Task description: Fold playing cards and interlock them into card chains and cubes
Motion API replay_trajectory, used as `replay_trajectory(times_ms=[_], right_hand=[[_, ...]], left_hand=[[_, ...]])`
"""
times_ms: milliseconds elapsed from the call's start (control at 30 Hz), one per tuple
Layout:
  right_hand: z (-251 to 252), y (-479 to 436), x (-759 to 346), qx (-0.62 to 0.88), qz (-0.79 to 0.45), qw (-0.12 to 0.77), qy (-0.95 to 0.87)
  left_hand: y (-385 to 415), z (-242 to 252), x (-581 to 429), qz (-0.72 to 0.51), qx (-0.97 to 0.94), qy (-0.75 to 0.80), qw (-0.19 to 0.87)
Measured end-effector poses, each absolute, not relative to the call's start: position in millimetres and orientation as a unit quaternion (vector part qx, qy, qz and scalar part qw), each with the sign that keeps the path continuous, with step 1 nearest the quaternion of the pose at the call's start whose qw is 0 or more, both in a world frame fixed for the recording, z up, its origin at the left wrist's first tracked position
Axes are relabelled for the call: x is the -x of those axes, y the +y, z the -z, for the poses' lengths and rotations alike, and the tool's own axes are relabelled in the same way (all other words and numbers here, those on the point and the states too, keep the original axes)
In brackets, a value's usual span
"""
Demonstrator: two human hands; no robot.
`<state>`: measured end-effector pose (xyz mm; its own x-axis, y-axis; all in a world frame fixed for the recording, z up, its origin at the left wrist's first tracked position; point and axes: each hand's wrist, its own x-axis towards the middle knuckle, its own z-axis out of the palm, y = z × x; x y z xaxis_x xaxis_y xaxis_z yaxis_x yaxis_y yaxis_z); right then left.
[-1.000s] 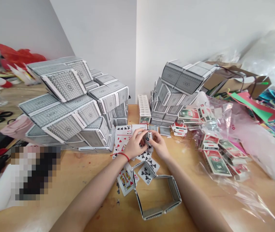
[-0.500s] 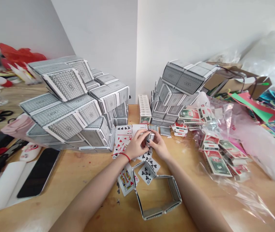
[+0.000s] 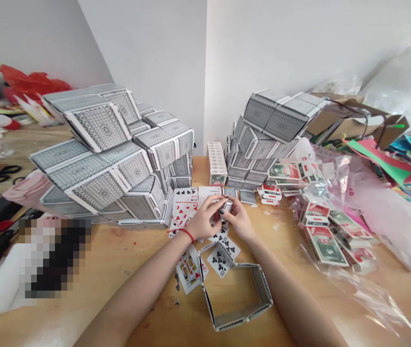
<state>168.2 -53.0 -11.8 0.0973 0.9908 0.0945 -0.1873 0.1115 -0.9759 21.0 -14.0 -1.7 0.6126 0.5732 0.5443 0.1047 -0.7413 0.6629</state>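
a small, grey-and-white patterned piece of card (image 3: 224, 207) is pinched between the left hand (image 3: 205, 220) and the right hand (image 3: 240, 222), and it seems to be bent or pressed into shape there. for this to be done well, the edges should be squared first and even pressure should be applied along the length, so that the thin card is not skewed or creased; the loose, white, face-up playing cards (image 3: 184, 212) around it are best left undisturbed.

the piece is enclosed between the fingertips of both hands, over the spread of cards. the fingers (image 3: 210, 199) are curled nearly closed, with the piece gripped from both sides; how much of it is covered by the left fingers cannot be told. lower in view, an open, angular frame of grey-backed card panels (image 3: 262, 287) is set on the pale wooden table (image 3: 126, 255), apart from both hands.
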Motion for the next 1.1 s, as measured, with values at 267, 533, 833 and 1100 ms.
replay_trajectory(times_ms=[267,533,833,1100], right_hand=[[16.3,-53.0,-165.9,0.489,-0.344,0.634,-0.492],[15.6,-58.5,-168.2,0.518,-0.203,0.577,-0.598],[15.4,-56.3,-169.5,0.534,-0.185,0.550,-0.615],[22.6,-46.0,-181.7,0.512,-0.359,0.578,-0.524]], left_hand=[[-6.1,3.1,-18.7,-0.409,-0.640,0.227,0.610],[1.0,4.0,-21.3,-0.326,-0.582,0.256,0.700],[5.5,6.0,-16.8,-0.285,-0.582,0.236,0.724],[9.7,11.5,-19.2,-0.358,-0.576,0.272,0.683]])
